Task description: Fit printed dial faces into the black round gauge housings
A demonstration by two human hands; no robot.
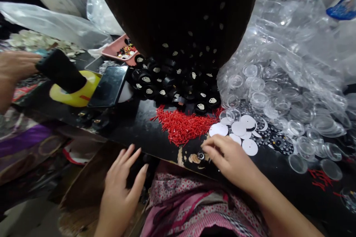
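Fingers spread, my left hand point(122, 181) hovers over an open cardboard box point(80, 189) below the table's front edge and holds nothing. My right hand point(228, 155) rests at the front of the black table, thumb and fingertips drawn together; whatever they may pinch is hidden. Just below those fingertips lies a small round metallic part point(200, 155). White discs point(249, 147) and black printed dials point(282, 143) are spread beside this hand. Further back is a pile of small red sticks point(183, 126), with black round housings point(172, 81) heaped behind it.
Clear round covers point(258, 98) spill from a plastic bag point(292, 37) at right. To the left are a phone point(108, 85), a yellow tape roll point(63, 94) with a black object point(62, 70) in it, and a pink tray point(115, 49). Another person's hand point(16, 66) reaches in.
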